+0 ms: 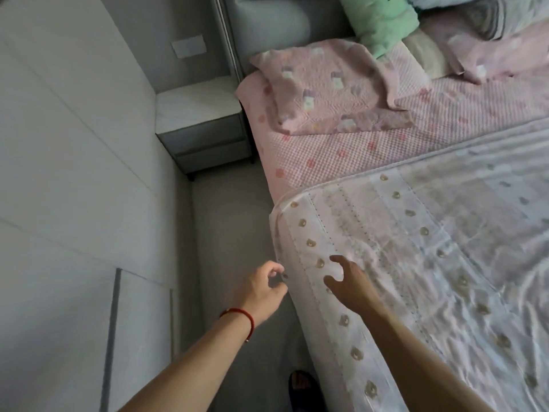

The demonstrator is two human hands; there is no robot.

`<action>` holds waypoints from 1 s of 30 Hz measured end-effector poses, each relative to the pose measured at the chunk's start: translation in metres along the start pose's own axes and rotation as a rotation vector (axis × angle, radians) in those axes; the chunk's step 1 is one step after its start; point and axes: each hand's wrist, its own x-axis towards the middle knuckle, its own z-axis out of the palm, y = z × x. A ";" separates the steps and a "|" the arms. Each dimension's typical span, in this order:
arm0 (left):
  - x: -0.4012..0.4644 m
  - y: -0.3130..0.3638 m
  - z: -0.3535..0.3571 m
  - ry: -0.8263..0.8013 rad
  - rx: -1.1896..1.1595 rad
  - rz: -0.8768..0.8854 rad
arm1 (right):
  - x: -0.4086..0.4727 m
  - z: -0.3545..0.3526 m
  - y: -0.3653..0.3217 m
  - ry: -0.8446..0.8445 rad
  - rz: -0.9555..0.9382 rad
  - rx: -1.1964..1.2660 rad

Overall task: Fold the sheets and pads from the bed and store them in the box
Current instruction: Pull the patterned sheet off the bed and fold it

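Note:
A thin white pad point(430, 263) printed with small bears lies spread over the near half of the bed, its left edge hanging over the bed's side. My left hand point(263, 288), with a red cord at the wrist, reaches to that hanging edge, its fingers loosely curled and its fingertips close to the fabric; whether they touch it is unclear. Just above the pad's top near the edge hovers my right hand point(346, 279), fingers spread and slightly bent, holding nothing. Beneath the pad lies a pink checked sheet point(341, 150). No box is in view.
A pink quilted pillow point(323, 87) lies at the bed's head, with a green plush toy point(383, 22) and more pillows behind it. A grey nightstand point(202, 126) stands left of the bed. White wardrobe doors point(65, 173) line the narrow grey floor aisle point(231, 221). A dark slipper point(303, 388) shows below.

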 end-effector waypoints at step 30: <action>0.307 -0.021 0.094 0.166 1.056 0.860 | 0.236 0.057 0.068 0.013 0.251 -0.386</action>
